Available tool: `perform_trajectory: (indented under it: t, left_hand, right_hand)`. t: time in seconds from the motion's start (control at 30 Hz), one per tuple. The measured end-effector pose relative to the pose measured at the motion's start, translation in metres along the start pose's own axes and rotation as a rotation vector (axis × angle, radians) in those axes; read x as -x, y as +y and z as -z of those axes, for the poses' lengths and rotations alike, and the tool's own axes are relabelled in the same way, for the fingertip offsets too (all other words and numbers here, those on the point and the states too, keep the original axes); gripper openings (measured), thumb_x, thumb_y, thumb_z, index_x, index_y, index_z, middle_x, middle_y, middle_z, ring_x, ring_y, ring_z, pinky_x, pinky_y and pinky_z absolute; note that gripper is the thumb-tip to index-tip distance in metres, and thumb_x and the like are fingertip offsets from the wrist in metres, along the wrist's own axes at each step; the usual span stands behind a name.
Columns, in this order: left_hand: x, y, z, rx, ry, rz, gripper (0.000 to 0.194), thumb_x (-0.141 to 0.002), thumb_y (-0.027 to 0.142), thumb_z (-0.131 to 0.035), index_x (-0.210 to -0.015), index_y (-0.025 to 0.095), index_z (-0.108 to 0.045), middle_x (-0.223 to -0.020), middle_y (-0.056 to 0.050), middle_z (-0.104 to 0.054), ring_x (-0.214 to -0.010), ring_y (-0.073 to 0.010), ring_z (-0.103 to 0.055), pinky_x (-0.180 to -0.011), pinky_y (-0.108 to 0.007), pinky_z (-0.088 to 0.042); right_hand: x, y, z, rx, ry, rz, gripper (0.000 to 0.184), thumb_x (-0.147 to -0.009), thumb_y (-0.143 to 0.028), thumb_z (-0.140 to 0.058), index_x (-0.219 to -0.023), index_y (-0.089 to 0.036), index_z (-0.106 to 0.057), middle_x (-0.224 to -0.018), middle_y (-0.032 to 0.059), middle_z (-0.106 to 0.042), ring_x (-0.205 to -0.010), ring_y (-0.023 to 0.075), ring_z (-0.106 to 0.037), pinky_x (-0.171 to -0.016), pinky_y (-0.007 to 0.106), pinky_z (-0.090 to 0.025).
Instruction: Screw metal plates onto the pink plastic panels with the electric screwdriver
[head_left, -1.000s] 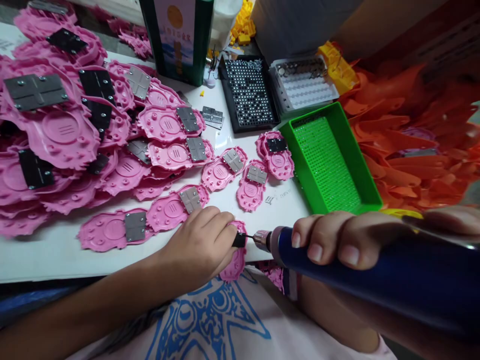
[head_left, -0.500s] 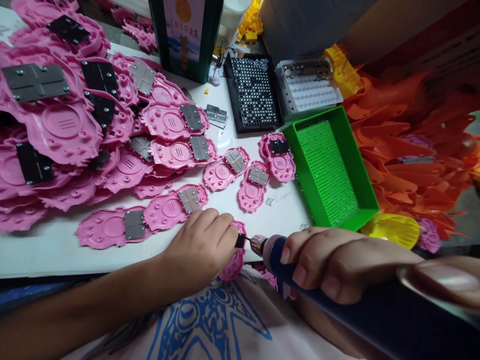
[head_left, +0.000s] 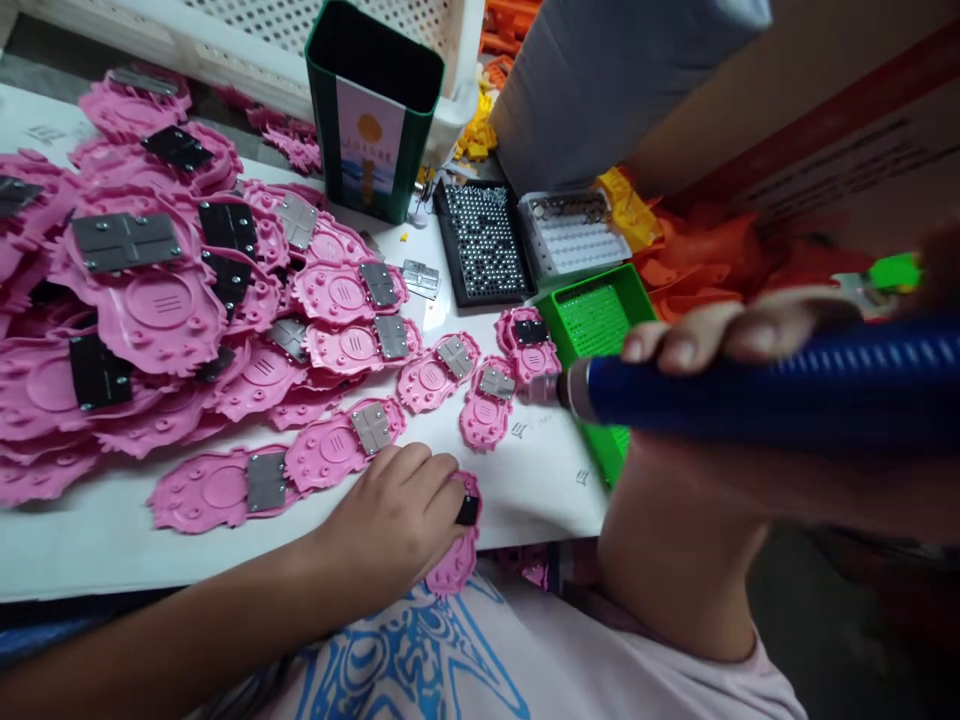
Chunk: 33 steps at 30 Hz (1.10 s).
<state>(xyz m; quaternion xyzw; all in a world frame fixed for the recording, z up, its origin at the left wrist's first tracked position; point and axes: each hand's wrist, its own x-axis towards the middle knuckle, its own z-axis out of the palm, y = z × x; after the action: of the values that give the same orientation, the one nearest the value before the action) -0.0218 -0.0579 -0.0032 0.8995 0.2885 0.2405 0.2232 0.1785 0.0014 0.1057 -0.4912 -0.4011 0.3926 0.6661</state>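
Note:
My left hand is closed over a pink plastic toy shell at the table's front edge. Part of a black cover plate on that shell shows beside my fingers; the rest is hidden under the hand. In my right hand is a blue electric screwdriver, lying nearly level and pointing left, with fingers wrapped round its body. Its metal nose hangs before two small pink shells, one with a grey plate and one with a black plate. The bit is blurred.
Pink shells with grey or black plates are heaped at left. Behind stand a dark green tin and a white crate. A black screw tray, a white tray and a green tray sit right of centre, with orange parts beyond.
The screwdriver has come away from the shell under my left hand, rising and turning level. My left hand stays on its shell. The view has tilted upward.

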Motion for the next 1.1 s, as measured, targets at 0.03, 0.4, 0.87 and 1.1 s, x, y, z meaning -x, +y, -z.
perform_trajectory:
  t: [0.03, 0.4, 0.87, 1.1]
  left_hand:
    - [0.0, 0.0, 0.0, 0.009, 0.0, 0.003, 0.012, -0.09, 0.021, -0.054, -0.095, 0.012, -0.06, -0.092, -0.01, -0.063, -0.082, -0.0237, -0.052, -0.073, -0.038, -0.044]
    - [0.003, 0.0, 0.002, 0.007, 0.002, 0.051, 0.009, -0.086, 0.017, -0.058, -0.093, 0.012, -0.06, -0.096, -0.011, -0.064, -0.084, -0.0256, -0.054, -0.072, -0.039, -0.045]
    - [0.004, 0.001, -0.001, 0.044, 0.001, 0.111, 0.011, -0.089, 0.017, -0.053, -0.094, 0.012, -0.061, -0.098, -0.012, -0.064, -0.09, -0.0267, -0.056, -0.077, -0.042, -0.048]
    - [0.003, -0.001, 0.0, 0.065, 0.001, 0.099, 0.017, -0.086, 0.019, -0.055, -0.099, 0.01, -0.063, -0.102, -0.013, -0.063, -0.091, -0.0279, -0.054, -0.077, -0.044, -0.049]
  right_hand:
    - [-0.015, 0.004, -0.01, -0.024, -0.031, 0.137, 0.029, -0.053, -0.045, -0.071, -0.078, -0.033, -0.064, -0.056, -0.0056, -0.05, -0.049, 0.0137, -0.053, -0.049, 0.036, -0.055]
    - [-0.088, 0.062, -0.052, -0.056, 0.112, 0.325, 0.023, -0.073, -0.038, -0.04, -0.087, -0.021, -0.048, -0.047, -0.0095, -0.051, -0.038, 0.0088, -0.052, -0.039, 0.021, -0.043]
    - [-0.092, 0.068, -0.052, -0.045, 0.099, 0.331, 0.029, -0.065, -0.042, -0.048, -0.085, -0.021, -0.046, -0.045, -0.0108, -0.052, -0.035, 0.0091, -0.051, -0.036, 0.021, -0.042]
    - [-0.09, 0.045, -0.046, -0.089, 0.102, 0.307, 0.03, -0.084, -0.041, -0.029, -0.089, -0.021, -0.051, -0.047, -0.0095, -0.046, -0.038, 0.007, -0.05, -0.039, 0.019, -0.039]
